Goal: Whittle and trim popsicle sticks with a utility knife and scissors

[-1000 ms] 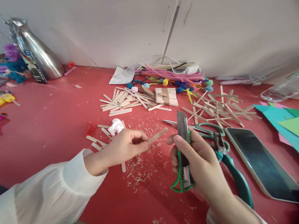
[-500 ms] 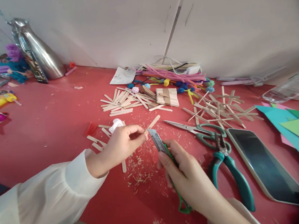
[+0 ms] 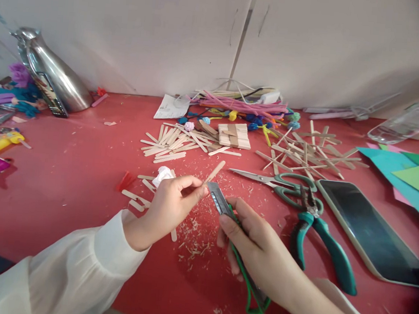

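My left hand (image 3: 170,207) pinches a wooden craft stick (image 3: 215,170) between thumb and fingers, the stick pointing up and to the right. My right hand (image 3: 256,246) grips a green utility knife (image 3: 223,206), whose grey blade tip rests against the stick just beside my left fingertips. Wood shavings (image 3: 197,234) lie scattered on the red table (image 3: 64,173) beneath both hands.
Loose craft sticks (image 3: 170,144) and a glued stick panel (image 3: 234,135) lie behind. Scissors (image 3: 273,180), teal pliers (image 3: 319,240) and a tablet (image 3: 367,232) lie right. Pipe cleaners (image 3: 243,105), coloured paper (image 3: 409,177), a steel jug (image 3: 51,72) and a plastic bottle (image 3: 411,118) stand around.
My right hand lowered the knife from upright and brought its blade to the stick, then slid slightly toward me. My left hand tilted the stick more upright.
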Tool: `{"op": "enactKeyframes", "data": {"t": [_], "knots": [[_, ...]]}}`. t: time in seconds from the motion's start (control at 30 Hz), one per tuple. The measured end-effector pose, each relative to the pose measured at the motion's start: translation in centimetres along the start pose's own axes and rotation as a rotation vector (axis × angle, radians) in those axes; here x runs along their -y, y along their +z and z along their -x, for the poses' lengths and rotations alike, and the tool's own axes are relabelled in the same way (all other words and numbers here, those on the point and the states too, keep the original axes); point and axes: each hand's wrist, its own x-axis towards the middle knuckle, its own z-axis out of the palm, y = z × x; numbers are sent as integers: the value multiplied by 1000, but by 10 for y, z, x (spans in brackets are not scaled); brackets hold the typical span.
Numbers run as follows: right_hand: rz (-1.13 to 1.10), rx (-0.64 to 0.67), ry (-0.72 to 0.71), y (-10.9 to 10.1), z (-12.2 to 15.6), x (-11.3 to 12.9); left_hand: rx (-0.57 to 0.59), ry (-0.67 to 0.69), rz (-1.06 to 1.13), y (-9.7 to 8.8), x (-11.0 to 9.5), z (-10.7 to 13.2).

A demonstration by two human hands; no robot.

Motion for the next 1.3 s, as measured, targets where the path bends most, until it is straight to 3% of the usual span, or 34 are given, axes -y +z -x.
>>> {"op": "enactKeyframes", "data": {"t": [0.3, 0.57, 0.83, 0.97, 1.3], "knots": [[-246, 37, 83, 4, 0, 7, 41, -60, 40, 0, -1, -1], [311, -147, -191, -2, 2, -2, 54, -88, 139, 0, 0, -1], [407, -167, -213, 0, 2, 0, 37, -97, 67, 0, -2, -1], [264, -109, -115, 2, 3, 1, 16, -79, 24, 2, -1, 0], [-357, 54, 92, 10, 5, 8, -80, -42, 61, 5, 0, 0]]}}
